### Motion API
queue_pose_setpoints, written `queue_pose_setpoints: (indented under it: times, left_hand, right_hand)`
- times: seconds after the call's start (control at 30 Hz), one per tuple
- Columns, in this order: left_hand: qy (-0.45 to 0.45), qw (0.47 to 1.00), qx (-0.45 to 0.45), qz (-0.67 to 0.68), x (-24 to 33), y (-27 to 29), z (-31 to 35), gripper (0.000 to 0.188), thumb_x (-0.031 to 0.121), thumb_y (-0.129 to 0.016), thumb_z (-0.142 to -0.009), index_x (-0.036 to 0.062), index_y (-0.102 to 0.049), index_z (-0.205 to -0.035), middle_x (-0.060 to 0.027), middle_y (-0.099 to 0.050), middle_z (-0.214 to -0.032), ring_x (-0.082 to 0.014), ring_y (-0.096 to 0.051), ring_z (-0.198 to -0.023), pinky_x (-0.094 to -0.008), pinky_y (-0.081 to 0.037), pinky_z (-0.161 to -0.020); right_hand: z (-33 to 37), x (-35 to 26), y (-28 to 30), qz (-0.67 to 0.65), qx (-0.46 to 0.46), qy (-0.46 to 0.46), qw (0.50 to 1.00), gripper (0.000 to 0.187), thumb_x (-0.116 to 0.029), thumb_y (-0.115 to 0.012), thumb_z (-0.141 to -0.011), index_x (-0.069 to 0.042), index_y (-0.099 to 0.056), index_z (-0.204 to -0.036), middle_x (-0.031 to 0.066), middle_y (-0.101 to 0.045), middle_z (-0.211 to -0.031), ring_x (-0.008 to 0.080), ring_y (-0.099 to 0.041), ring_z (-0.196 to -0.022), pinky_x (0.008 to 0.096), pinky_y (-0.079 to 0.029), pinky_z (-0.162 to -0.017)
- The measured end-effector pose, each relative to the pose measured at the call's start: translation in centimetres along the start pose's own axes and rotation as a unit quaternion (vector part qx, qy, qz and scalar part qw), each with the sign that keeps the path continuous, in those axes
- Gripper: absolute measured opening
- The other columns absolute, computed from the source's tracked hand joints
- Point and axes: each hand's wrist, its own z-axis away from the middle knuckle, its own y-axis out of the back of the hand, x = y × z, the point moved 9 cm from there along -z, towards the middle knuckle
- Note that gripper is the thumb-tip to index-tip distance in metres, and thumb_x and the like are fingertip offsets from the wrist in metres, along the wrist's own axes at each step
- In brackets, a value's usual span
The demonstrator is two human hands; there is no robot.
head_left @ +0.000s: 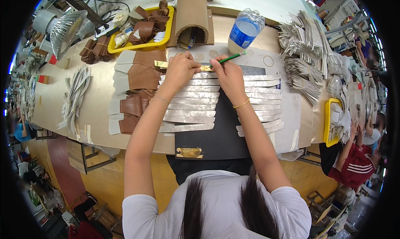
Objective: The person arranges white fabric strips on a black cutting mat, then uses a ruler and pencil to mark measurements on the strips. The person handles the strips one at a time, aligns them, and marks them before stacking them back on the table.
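Note:
A green pencil [230, 58] is pinched in my right hand [230, 78], its lower end near a narrow yellow strip [161, 64]. My left hand [180, 71] is closed, with its fingertips holding the strip down over the top of the left column of pale strips. These pale, mottled strips [192, 101] lie side by side on a black board [227, 132]. A second column of similar strips [261, 95] runs under and beyond my right forearm. The pencil's point is hidden by my fingers.
Brown leather pieces with pale ends [143, 75] lie left of the strips. Behind them stands a yellow tray [170, 30] of leather pieces. A brown arched holder [191, 11] and a water bottle [246, 29] stand at the back. Bundled strips [304, 74] lie right.

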Motion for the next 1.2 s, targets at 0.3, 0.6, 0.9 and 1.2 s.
queue_pose_setpoints:
  times: [0.3, 0.6, 0.9, 1.2]
  left_hand:
    - [0.029, 0.999, -0.015, 0.001, -0.4, -0.5, 0.1, 0.013, 0.021, -0.078, -0.074, 0.0169, -0.081, -0.086, -0.0026, -0.062, -0.085, -0.0249, -0.059, -0.092, -0.0406, -0.042, -0.079]
    - [-0.035, 0.999, 0.024, -0.029, 0.4, -0.3, -0.2, 0.014, 0.020, -0.081, -0.072, 0.0125, -0.080, -0.083, -0.0087, -0.060, -0.081, -0.0294, -0.060, -0.083, -0.0429, -0.048, -0.074]
    - [-0.032, 0.999, -0.006, -0.019, 0.3, 0.4, 0.1, 0.021, 0.014, -0.078, -0.075, 0.0056, -0.078, -0.095, -0.0120, -0.060, -0.088, -0.0312, -0.060, -0.083, -0.0424, -0.047, -0.075]
    - [0.026, 0.982, 0.085, 0.166, 12.9, 5.6, 6.9, 0.021, 0.002, -0.075, -0.083, -0.0015, -0.072, -0.103, -0.0078, -0.059, -0.093, -0.0196, -0.058, -0.086, -0.0306, -0.047, -0.078]
  right_hand:
    - [-1.6, -0.2, -2.3, 0.148, -0.021, 0.051, 0.987, 0.030, -0.032, -0.062, -0.096, -0.004, -0.069, -0.089, 0.0174, -0.067, -0.075, 0.0369, -0.066, -0.070, 0.0456, -0.052, -0.064]
    - [-1.5, 0.1, -2.8, 0.230, 0.009, 0.079, 0.970, 0.035, -0.037, -0.061, -0.095, -0.004, -0.065, -0.085, 0.0163, -0.068, -0.076, 0.0375, -0.067, -0.070, 0.0454, -0.053, -0.063]
    - [-0.4, -1.2, 0.6, -0.030, 0.049, 0.079, 0.995, 0.027, -0.029, -0.065, -0.095, -0.003, -0.070, -0.099, 0.0202, -0.069, -0.089, 0.0376, -0.067, -0.081, 0.0405, -0.053, -0.072]
    - [9.0, -2.0, 5.3, -0.414, 0.056, 0.030, 0.908, 0.034, -0.012, -0.068, -0.094, -0.003, -0.051, -0.122, 0.0112, -0.062, -0.129, 0.0143, -0.061, -0.111, 0.0305, -0.050, -0.097]
